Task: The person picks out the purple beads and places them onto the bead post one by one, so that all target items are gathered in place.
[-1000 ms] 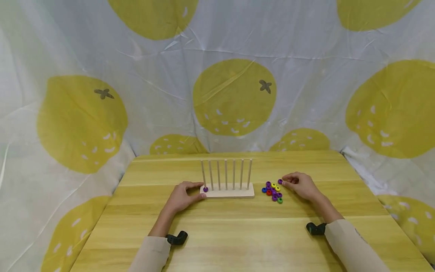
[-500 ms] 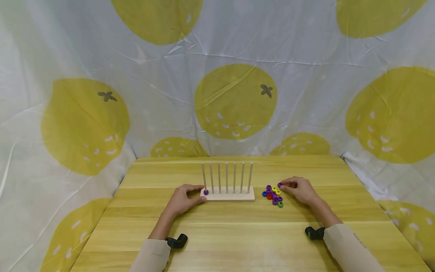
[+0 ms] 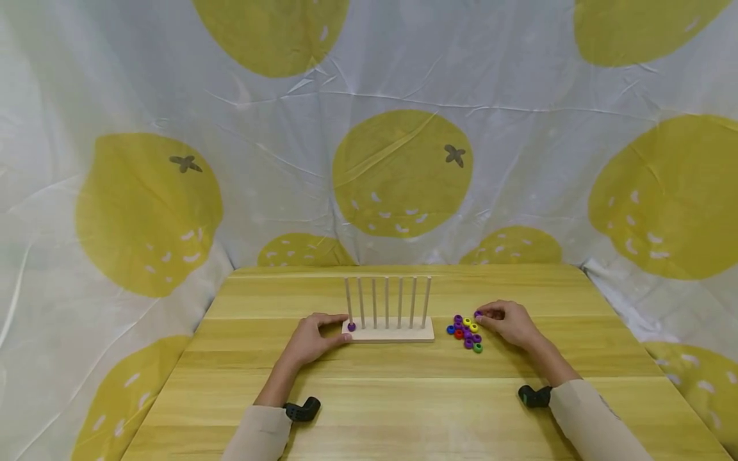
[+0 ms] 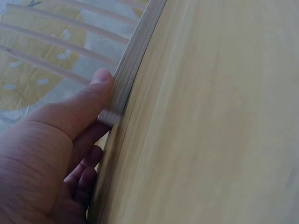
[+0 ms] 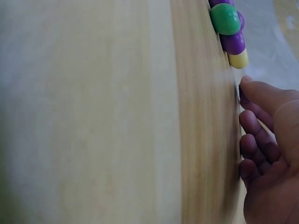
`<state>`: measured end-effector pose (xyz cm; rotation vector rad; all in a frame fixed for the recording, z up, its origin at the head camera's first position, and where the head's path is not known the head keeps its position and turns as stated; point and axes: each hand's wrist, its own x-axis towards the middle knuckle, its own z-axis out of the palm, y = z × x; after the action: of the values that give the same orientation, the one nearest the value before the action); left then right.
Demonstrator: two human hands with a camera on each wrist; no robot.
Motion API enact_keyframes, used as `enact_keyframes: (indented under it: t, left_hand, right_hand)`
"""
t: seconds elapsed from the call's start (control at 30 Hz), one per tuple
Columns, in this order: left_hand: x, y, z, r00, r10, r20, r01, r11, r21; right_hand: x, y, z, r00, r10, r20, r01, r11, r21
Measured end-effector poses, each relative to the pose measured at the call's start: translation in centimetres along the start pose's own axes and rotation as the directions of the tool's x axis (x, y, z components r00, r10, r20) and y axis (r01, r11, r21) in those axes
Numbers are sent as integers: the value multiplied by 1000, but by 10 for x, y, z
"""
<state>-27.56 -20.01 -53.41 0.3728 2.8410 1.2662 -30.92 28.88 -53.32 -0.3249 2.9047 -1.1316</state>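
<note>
A pale wooden base (image 3: 392, 331) with a row of upright pegs stands mid-table. One purple bead (image 3: 351, 327) sits low on its leftmost peg. The left hand (image 3: 308, 339) grips the base's left end, thumb at the front; in the left wrist view the thumb of that hand (image 4: 60, 135) lies against the base edge (image 4: 133, 60). Right of the base, the right hand (image 3: 510, 323) pinches a purple bead (image 3: 478, 314) at the back of the bead cluster. In the right wrist view, the fingers of the right hand (image 5: 271, 135) are curled, and the pinched bead is mostly hidden.
Loose beads lie close together between base and right hand: a blue one (image 3: 450, 330), a red one (image 3: 459, 334), a green one (image 3: 477, 348), yellow ones (image 3: 473, 328) and several purple ones. Behind the wooden table (image 3: 415, 410) hangs a lemon-print cloth (image 3: 513, 128).
The head view has tilted slightly, so everything sits a little lower in it. Both hands stay nearly where they were, the left on the base and the right at the purple bead.
</note>
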Motion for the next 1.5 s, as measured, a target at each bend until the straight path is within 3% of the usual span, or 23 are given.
enact_keyframes:
  t: [0.43, 0.77, 1.03, 1.5]
  left_hand:
    - [0, 3, 0, 1000, 3, -1, -3, 1000, -19]
    - [1, -1, 2, 1000, 10, -6, -10, 1000, -1]
    - [1, 2, 0, 1000, 11, -4, -11, 1000, 3]
    - [1, 0, -1, 1000, 28, -14, -28, 1000, 7]
  right_hand:
    - [-2, 7, -3, 999, 39, -2, -39, 998, 46]
    - [-3, -2, -8, 1000, 16, 15, -17, 999, 37]
    - [0, -32, -19, 997, -76, -34, 76, 997, 12]
    - [4, -105, -45, 986, -160, -54, 164, 983, 81]
